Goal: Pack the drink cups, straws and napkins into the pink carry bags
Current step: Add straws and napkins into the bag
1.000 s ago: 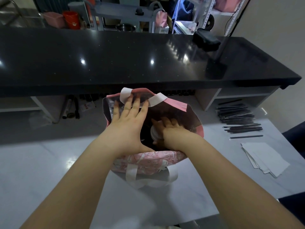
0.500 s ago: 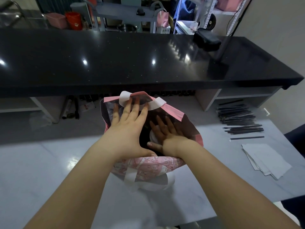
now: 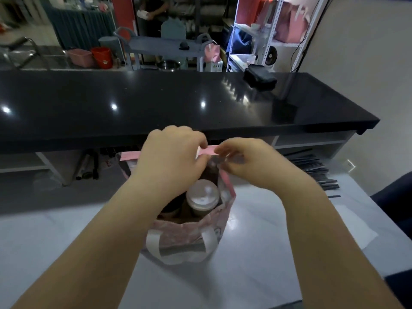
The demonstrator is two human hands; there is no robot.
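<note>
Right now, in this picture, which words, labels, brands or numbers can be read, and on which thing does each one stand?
No text can be read with certainty.
Red print on the white item under the black counter: too blurred to read.
Label on the white box behind the counter: too small to read.
Printed pattern on the pink carry bag: blurred, no clear letters.
Cup lid: no print visible.
</note>
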